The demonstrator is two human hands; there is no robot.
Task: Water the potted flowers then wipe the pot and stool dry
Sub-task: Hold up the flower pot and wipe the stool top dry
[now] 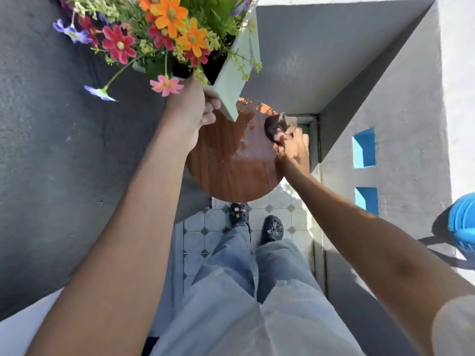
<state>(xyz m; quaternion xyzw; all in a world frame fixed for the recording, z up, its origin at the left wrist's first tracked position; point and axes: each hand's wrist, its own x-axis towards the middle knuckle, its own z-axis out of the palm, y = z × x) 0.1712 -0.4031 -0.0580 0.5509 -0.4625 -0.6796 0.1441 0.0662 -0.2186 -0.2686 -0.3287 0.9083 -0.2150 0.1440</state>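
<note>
A pale green square pot (231,80) full of orange, red, pink and purple flowers (164,29) hangs lifted and tilted above the round wooden stool (226,170). My left hand (192,111) grips the pot at its lower near corner and holds it clear of the seat. My right hand (293,147) presses a dark crumpled cloth (275,127) onto the stool's far right edge. Wet patches and droplets show in the middle of the seat.
Grey concrete walls close in on the left and behind the stool. A blue watering can (462,222) stands on the ledge at the right edge. Below are tiled floor (280,204) and my feet in dark clogs.
</note>
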